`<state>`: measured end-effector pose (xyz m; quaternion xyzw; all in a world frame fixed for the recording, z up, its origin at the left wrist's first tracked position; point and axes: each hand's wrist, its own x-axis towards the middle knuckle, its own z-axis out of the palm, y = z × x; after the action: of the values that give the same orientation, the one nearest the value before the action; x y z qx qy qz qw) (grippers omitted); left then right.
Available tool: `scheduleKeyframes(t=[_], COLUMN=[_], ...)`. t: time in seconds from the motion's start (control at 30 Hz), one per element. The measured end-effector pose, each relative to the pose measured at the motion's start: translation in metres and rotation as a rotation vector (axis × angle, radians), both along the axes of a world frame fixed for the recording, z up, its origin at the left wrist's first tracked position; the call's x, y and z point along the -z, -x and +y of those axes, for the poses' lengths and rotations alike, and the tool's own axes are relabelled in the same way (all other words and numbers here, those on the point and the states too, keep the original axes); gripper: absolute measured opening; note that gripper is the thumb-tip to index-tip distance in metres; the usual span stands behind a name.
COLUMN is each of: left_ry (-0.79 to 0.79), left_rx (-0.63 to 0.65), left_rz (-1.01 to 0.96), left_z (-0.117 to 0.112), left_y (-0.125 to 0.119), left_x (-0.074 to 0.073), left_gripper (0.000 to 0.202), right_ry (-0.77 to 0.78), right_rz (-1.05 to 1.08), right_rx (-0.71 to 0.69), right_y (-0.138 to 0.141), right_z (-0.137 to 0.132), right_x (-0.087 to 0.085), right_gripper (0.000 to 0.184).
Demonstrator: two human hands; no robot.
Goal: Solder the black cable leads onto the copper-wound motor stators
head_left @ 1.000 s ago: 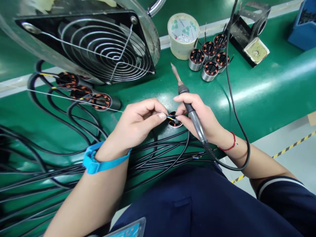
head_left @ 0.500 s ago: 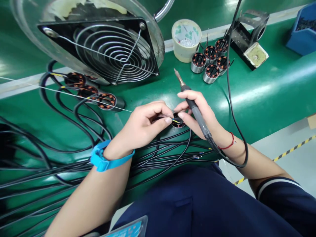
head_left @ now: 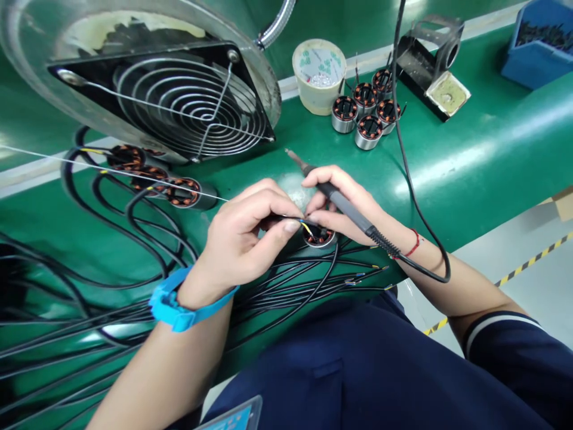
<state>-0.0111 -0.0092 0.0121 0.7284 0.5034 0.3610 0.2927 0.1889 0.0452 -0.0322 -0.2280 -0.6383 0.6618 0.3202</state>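
My left hand (head_left: 250,233), with a blue band at the wrist, pinches a black cable close to its end, where thin yellow and blue wires (head_left: 307,228) stick out. Those wires reach into a motor stator (head_left: 319,239) with copper windings, which sits on the bench between my hands. In my right hand (head_left: 344,200) lies a soldering iron (head_left: 342,202), its tip pointing up and left, away from the stator. The right thumb and fingertips close in at the stator's upper edge; what they touch there is partly hidden.
A round fan guard (head_left: 210,116) stands at the back left, beside stators with cables (head_left: 185,192). Behind my right hand are a tub (head_left: 319,89), several stators (head_left: 369,130) and an iron stand (head_left: 430,71). A blue bin (head_left: 537,60) sits far right. Black cables (head_left: 286,292) cover the near bench.
The view has shifted slightly. The soldering iron has tilted further left, and my left hand has drawn a little away from the stator, so more of it and the wires show.
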Motion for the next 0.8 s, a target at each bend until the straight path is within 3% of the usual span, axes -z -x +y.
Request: scheduleKeyframes(t=[0.1, 0.2, 0.4, 0.63, 0.8], left_ry=[0.038, 0.103, 0.159, 0.243, 0.300], left_rx=[-0.039, -0.053, -0.045, -0.042, -0.049], left_rz=[0.042, 0.077, -0.004, -0.188, -0.332], left_z=[0.003, 0.007, 0.010, 0.009, 0.008], left_y=[0.000, 0.001, 0.002, 0.002, -0.001], left_x=[0.003, 0.006, 0.008, 0.008, 0.012], left_gripper=[0.015, 0.012, 0.011, 0.017, 0.023], right_ry=[-0.070, -0.154, -0.290, -0.387, -0.409], right_rz=[-0.082, -0.149, -0.250, -0.168, -0.255], right_rx=[0.213, 0.291, 0.204, 0.160, 0.130], right_y=[-0.002, -0.005, -0.008, -0.006, -0.010], right_z=[0.000, 0.001, 0.002, 0.001, -0.001], right_x=[-0.001, -0.003, -0.007, -0.002, -0.011], right_gripper=[0.041, 0.040, 0.043, 0.041, 0.036])
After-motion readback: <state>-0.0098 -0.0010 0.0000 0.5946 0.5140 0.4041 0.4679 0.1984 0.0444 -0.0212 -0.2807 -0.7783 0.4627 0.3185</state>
